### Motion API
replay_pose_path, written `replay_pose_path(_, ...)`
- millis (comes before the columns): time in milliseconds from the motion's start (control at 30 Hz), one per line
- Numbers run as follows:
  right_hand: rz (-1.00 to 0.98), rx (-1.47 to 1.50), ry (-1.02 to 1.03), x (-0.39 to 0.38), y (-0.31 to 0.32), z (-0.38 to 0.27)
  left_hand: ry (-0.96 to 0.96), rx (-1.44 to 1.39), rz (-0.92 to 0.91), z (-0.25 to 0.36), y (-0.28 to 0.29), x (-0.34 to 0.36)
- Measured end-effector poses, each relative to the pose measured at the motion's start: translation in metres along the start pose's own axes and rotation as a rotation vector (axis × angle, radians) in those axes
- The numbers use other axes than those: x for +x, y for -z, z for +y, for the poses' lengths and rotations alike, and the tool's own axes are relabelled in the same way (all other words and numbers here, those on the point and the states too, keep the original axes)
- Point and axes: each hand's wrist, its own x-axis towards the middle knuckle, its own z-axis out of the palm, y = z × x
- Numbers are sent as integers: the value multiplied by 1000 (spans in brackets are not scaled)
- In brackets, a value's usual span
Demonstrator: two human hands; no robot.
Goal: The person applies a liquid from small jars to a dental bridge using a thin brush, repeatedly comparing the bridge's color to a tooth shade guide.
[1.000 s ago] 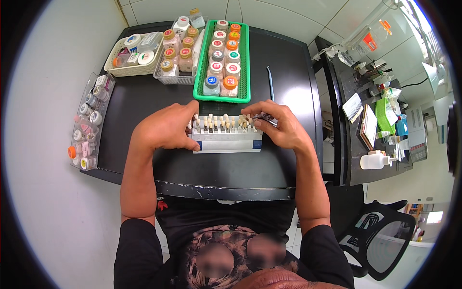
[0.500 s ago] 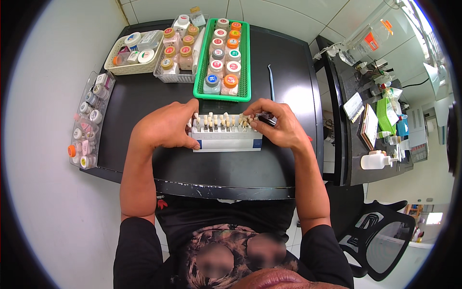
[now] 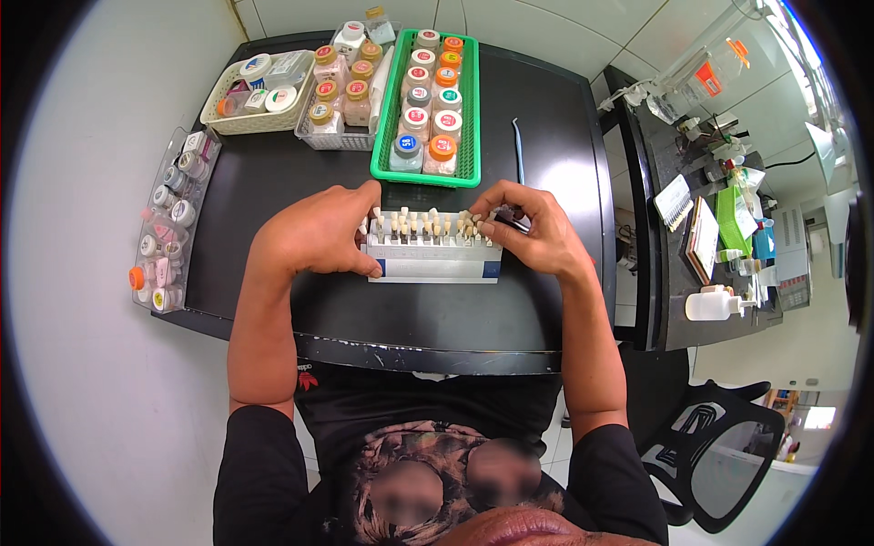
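A white and silver tooth shade guide (image 3: 428, 267) with rows of cream tooth tabs lies on the black table (image 3: 428, 323). My left hand (image 3: 314, 232) grips its left end, thumb at the lower corner and fingers behind. My right hand (image 3: 537, 237) has thumb and index finger pinched on a cream tooth tab (image 3: 478, 224) in the guide's right section. A dark, shiny object is partly hidden under the right fingers; I cannot tell what it is.
A green basket (image 3: 382, 136) of jars, two more jar baskets (image 3: 214, 109) and a clear tray of containers (image 3: 164, 237) surround the hands. A blue instrument (image 3: 519, 150) lies right of the green basket. A side counter (image 3: 674, 328) holds bottles and cards; a mesh chair (image 3: 715, 446) stands below it.
The view has shifted slightly, placing the table items a little higher. The right fingertips have moved slightly among the tabs; the left hand keeps its hold.
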Motion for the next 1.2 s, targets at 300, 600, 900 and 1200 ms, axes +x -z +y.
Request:
replay_pose_path(300,91,69,58,4,-12,2,13,10,-3,2,1,0)
replay_pose_path(600,62,-227,-13,15,-22,3,30,16,-43,9,5,-1)
replay_pose_path(900,-56,-76,-117,12,-10,-10,38,11,-51,11,5,-1)
replay_pose_path(1200,-66,-91,-105,13,-12,-14,37,27,-42,11,5,-1)
